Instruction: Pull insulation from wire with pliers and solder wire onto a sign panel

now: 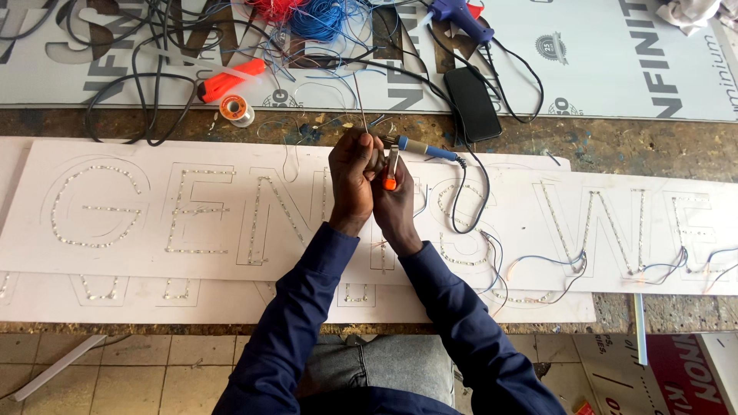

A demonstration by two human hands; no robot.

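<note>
My left hand (351, 178) and my right hand (397, 201) are raised together over a long white sign board (231, 207) with small light units set in letter outlines. The left hand pinches thin wires (358, 104) that run up and away. In the right hand is a small tool with an orange tip (390, 183). A blue-handled soldering iron (423, 147) lies just right of my hands, its tip close to the fingers; whether a hand holds it I cannot tell.
A black phone (471, 102), a solder spool (236, 110), an orange tool (231, 79), a blue glue gun (460, 17) and tangled black, blue and red wires (307, 19) lie at the back. A second white board (231, 296) lies under the near edge. Tiled floor is below.
</note>
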